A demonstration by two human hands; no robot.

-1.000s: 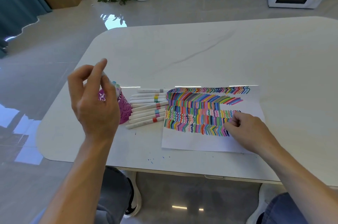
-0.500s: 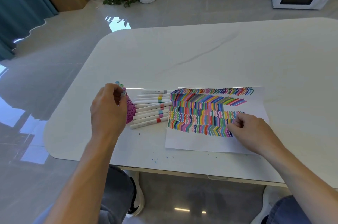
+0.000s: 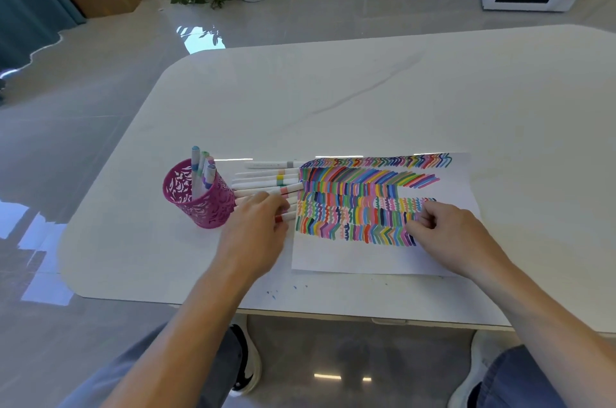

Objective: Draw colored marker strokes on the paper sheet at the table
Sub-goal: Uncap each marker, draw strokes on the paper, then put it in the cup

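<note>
cup (image 3: pixel 196 197): pink, markers upright, left of loose markers (image 3: pixel 266 180)
left hand (image 3: pixel 256 231): loose over markers; grip unclear
right hand (image 3: pixel 446 234): curled, pressing paper (image 3: pixel 350 257)
writing: unreadable

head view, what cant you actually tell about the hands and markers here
- Left hand: its fingers cover the near markers in the loose row, so whether it grips one is hidden.
- Right hand: curled on the paper sheet; the hand itself hides whether it holds a marker.
- Pink cup: its wall hides the lower part of the standing markers; their count is unclear.
</note>
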